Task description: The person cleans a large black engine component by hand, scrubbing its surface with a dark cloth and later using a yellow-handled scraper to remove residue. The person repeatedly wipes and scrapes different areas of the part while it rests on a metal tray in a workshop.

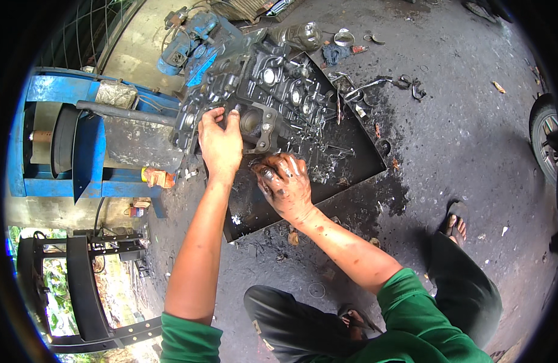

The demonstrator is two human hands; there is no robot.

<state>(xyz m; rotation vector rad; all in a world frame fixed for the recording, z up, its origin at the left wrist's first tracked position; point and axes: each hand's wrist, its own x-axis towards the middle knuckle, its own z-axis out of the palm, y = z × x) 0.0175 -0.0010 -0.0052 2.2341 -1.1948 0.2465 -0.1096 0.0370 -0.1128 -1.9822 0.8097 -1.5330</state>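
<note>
A dark, oily engine block (239, 91) lies over a black metal tray (357, 148). My left hand (221, 145) grips its near end, with the thumb and fingertips pressed on the metal beside a round opening. Just right of those fingers is a flat metal bracket (267, 128) with bolt holes. My right hand (285, 186), smeared with black grease, is below the bracket at the block's near edge. Its fingers are curled inward, and whatever they hold is hidden apart from a small dark bit by the knuckles. Several loose bolts (339, 151) lie in the tray beside the block.
A blue machine frame (94, 157) with a dark bar stands at left, and a blue motor-like unit (194, 45) behind. Metal rings (344, 39), a dark rag (335, 54) and loose parts (406, 81) lie on the oil-stained floor. A wheel (544, 139) is at far right.
</note>
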